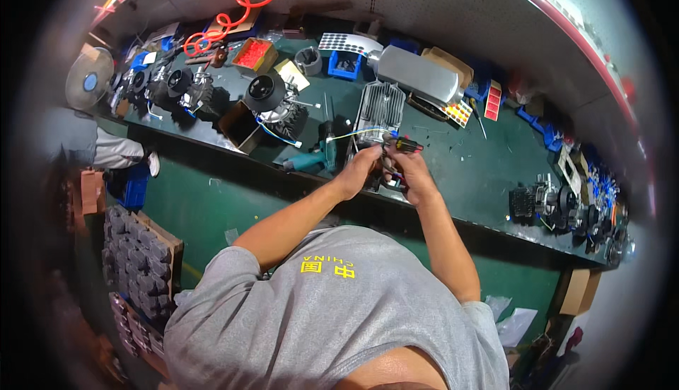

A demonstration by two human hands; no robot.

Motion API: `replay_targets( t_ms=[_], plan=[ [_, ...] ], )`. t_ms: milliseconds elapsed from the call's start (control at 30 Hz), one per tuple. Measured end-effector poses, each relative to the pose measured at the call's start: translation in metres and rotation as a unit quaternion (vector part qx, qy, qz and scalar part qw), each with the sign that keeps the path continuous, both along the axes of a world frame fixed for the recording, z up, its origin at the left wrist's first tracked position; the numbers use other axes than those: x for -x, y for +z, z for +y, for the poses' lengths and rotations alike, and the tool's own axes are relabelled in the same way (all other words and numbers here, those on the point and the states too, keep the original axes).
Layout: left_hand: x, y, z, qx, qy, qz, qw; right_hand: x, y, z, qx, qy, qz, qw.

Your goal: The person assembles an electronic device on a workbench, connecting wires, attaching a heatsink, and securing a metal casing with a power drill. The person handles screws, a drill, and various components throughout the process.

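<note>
A silver finned metal housing (382,104) lies on the bench in front of me. At its near end my left hand (362,169) is closed, with the fingertips pinching something I cannot make out. Close beside it, my right hand (414,172) is closed around a screwdriver (408,145) with a black, red and yellow handle, which points to the right. The screwdriver's tip is hidden. A thin yellow-green wire (346,135) runs leftward from near my fingers. Left of the housing lies a teal power driver (311,159).
Motor units with black round fans (265,91) line the left bench. Behind stand a box of red parts (254,55), a blue bin (344,65) and a large grey metal cover (416,73). More assemblies (544,199) sit right. Someone's leg (119,151) shows at far left.
</note>
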State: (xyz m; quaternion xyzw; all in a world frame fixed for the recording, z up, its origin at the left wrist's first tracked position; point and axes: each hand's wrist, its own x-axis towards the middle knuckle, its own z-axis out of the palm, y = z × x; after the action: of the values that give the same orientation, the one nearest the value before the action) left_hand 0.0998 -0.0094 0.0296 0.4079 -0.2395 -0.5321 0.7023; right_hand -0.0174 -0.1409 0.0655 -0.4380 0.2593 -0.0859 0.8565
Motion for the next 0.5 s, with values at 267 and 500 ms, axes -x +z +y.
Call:
replay_targets(
  t_ms=[267,500],
  plan=[
    [0.017,-0.003,-0.019,-0.023,0.124,0.071,0.989,-0.019,0.007,-0.032,0.063,0.016,-0.033,0.997],
    [0.052,0.003,-0.037,-0.056,0.072,0.142,0.986,-0.055,-0.015,-0.058,0.228,-0.156,-0.009,0.961]
  ],
)
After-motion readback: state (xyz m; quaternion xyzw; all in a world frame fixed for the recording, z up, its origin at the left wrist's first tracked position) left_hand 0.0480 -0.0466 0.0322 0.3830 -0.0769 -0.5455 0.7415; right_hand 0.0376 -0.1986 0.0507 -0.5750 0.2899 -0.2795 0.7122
